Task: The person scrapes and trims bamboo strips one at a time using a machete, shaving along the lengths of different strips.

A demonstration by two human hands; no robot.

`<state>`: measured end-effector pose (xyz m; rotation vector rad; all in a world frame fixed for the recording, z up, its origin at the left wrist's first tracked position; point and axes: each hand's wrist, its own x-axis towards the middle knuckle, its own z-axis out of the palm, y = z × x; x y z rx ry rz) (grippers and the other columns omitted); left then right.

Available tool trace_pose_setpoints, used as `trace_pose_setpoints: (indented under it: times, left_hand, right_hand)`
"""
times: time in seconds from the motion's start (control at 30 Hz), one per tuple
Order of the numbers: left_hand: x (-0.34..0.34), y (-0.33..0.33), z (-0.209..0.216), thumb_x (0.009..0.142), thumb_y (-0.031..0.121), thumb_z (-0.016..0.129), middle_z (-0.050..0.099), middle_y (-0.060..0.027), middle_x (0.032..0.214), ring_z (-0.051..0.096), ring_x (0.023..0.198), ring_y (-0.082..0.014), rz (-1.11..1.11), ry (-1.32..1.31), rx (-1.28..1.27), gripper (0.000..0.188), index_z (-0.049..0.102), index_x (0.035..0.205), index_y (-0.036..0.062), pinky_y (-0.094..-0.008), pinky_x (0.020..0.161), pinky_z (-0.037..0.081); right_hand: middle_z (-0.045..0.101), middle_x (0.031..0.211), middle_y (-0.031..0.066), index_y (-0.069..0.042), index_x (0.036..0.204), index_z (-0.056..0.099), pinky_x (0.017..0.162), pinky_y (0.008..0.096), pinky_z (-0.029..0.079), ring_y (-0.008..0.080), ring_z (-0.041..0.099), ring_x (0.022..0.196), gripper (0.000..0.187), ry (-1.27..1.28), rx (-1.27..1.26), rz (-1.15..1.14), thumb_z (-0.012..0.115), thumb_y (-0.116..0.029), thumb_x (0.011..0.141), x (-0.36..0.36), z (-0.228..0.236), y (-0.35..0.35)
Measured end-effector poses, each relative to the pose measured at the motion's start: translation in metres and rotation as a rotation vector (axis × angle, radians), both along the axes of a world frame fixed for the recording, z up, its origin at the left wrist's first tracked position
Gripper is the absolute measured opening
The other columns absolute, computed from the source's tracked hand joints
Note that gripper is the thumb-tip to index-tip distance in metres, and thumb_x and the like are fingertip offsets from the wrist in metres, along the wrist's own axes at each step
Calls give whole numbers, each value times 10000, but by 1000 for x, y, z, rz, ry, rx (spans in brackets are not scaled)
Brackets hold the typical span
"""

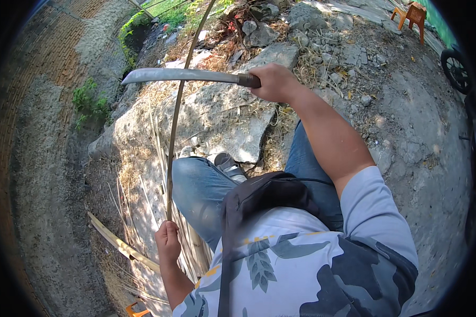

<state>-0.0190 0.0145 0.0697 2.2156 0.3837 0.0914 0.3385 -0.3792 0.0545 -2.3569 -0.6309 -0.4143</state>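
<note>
My right hand (275,83) is closed round the dark handle of a machete (188,75), held out ahead of me at chest width. Its long, slightly curved blade points left and crosses a thin bamboo strip (175,119); whether the edge touches the strip I cannot tell. Down by my left knee, my left hand (168,240) grips the lower end of that strip. From there the strip rises in a gentle bow past the blade and out at the top of the view.
Several pale split strips (193,248) lie beside my left leg, near a longer bamboo piece (121,244). A brick wall (42,105) runs along the left. Broken concrete slabs (248,132) and rubble lie ahead. An orange stool (411,18) and a wheel (455,68) stand far right.
</note>
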Motion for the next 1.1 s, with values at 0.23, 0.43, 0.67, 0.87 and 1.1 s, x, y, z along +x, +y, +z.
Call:
trace_pose_setpoints:
  times: [0.23, 0.43, 0.67, 0.87, 1.1]
  left_hand:
    - [16, -16, -10, 1088, 344, 453, 384, 81, 635, 319, 583, -22, -30, -31, 103, 416, 568, 813, 55, -234, 532, 236]
    - [4, -13, -15, 1091, 306, 448, 385, 80, 638, 318, 589, -22, 3, -102, 88, 401, 544, 792, 57, -236, 534, 236]
    - [7, -8, -20, 1096, 315, 427, 352, 87, 637, 301, 584, -16, 56, -171, 127, 388, 542, 818, 70, -232, 529, 222]
    - [27, -28, -19, 1085, 272, 463, 462, 39, 676, 379, 641, -55, 71, -186, 66, 370, 566, 835, 19, -247, 571, 319]
    - [33, -39, -20, 1063, 264, 522, 480, 38, 679, 387, 629, -47, 59, -178, 119, 337, 577, 852, 7, -244, 552, 330]
  right_hand:
    - [628, 635, 37, -156, 748, 605, 795, 381, 499, 278, 661, 662, 135, -356, -305, 458, 723, -203, 703, -38, 7, 52]
    - [709, 865, 97, -148, 921, 680, 805, 467, 543, 312, 699, 873, 160, 23, -265, 184, 684, -230, 784, -7, 15, 13]
    - [707, 902, 134, -152, 997, 695, 790, 472, 546, 324, 695, 892, 214, 105, 0, -98, 688, -273, 821, 8, 6, -11]
    - [653, 678, 70, -142, 784, 615, 736, 437, 515, 301, 676, 709, 158, -203, -103, 181, 733, -235, 736, -23, 6, 31]
    - [629, 625, 16, -171, 751, 596, 768, 345, 484, 242, 647, 628, 153, -426, -287, 387, 730, -207, 687, -30, -3, 54]
